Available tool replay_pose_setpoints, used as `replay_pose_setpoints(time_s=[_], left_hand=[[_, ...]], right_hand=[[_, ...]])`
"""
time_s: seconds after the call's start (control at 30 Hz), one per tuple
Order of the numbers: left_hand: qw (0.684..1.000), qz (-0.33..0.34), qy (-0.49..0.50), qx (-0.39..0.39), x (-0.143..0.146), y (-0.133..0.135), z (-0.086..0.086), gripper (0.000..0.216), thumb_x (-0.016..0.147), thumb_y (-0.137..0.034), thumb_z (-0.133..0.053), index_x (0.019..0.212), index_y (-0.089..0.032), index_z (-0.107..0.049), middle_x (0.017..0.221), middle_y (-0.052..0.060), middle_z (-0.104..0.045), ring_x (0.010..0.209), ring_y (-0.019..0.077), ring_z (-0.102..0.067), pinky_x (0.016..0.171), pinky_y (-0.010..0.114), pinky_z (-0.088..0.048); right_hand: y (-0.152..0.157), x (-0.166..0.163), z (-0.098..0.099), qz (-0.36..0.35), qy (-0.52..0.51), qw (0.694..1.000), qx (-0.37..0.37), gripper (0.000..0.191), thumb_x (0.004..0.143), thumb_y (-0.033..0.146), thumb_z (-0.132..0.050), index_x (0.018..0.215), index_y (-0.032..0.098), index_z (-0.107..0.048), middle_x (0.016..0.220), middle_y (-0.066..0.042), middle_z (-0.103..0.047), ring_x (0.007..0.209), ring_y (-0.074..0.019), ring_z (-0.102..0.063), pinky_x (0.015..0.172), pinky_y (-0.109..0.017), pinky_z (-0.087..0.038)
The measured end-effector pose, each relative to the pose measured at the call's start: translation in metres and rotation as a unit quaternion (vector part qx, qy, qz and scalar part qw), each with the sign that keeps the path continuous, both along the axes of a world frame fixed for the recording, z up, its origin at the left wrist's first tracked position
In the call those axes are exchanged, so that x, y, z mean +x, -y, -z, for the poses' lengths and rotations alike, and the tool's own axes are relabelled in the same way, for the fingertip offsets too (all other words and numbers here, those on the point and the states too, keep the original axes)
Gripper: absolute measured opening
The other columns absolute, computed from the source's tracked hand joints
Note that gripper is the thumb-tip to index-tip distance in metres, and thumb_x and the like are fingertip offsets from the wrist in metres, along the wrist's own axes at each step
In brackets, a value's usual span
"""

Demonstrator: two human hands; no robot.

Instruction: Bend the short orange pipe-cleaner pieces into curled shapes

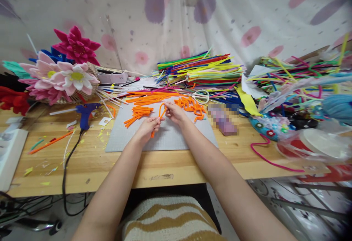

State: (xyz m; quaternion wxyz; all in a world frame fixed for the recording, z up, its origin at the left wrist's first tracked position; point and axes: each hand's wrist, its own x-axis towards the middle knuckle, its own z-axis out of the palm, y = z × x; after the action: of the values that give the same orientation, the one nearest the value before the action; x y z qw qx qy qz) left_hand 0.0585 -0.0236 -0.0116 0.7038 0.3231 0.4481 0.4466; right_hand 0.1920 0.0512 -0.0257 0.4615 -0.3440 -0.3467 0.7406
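An orange pipe cleaner [161, 110], bent into a narrow loop, is held between my two hands over the grey cutting mat [121, 138]. My left hand [150, 126] pinches its lower part, and a short end sticks out below the fingers. Fingers of my right hand [175, 112] close on the loop's upper right side. Left of the hands lies a pile of straight, short orange pipe cleaners [140, 112]. Behind the right hand are several bent orange pieces [189, 104]. Longer orange stems [148, 97] lie along the mat's far edge.
White-handled scissors [201, 96] lie at the mat's back. A blue glue gun [85, 114] with a black cord is at left, near fuzzy flowers [74, 76]. Bundles of coloured pipe cleaners [200, 69] line the back. A lidded tub [316, 144] stands at right.
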Motion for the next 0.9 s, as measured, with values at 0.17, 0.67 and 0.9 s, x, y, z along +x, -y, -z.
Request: replay_pose_setpoints(time_s=[0.17,0.67,0.9], left_hand=[[0.992,0.013,0.102,-0.070,-0.001,0.002,-0.005,0.014,0.080,-0.007,-0.047,0.079,-0.003,-0.061,0.056,-0.004,-0.037,0.039,-0.0020,-0.026,0.034,0.009,-0.018],[0.983,-0.003,0.144,-0.111,0.001,0.004,-0.001,0.017,0.082,-0.003,-0.042,0.084,-0.003,-0.058,0.056,-0.004,-0.036,0.038,-0.0016,-0.028,0.033,0.007,-0.019],[0.990,0.000,0.108,-0.094,0.004,0.005,-0.003,0.014,0.079,-0.003,-0.046,0.080,-0.004,-0.060,0.055,-0.004,-0.039,0.039,-0.0019,-0.030,0.033,0.008,-0.020]], right_hand=[[0.008,0.004,0.005,-0.071,-0.070,0.995,-0.002,0.025,0.073,0.041,-0.061,0.087,0.020,-0.060,0.081,-0.001,-0.065,0.075,-0.0111,-0.058,0.064,-0.022,-0.046],[-0.004,-0.004,0.015,0.008,-0.054,0.998,-0.031,0.009,0.066,0.023,-0.068,0.071,0.017,-0.063,0.067,0.002,-0.064,0.062,-0.0071,-0.057,0.065,-0.019,-0.045],[-0.005,-0.011,0.010,0.101,-0.028,0.994,-0.009,0.005,0.060,0.015,-0.066,0.061,0.016,-0.061,0.062,0.002,-0.061,0.060,-0.0068,-0.056,0.063,-0.019,-0.043]])
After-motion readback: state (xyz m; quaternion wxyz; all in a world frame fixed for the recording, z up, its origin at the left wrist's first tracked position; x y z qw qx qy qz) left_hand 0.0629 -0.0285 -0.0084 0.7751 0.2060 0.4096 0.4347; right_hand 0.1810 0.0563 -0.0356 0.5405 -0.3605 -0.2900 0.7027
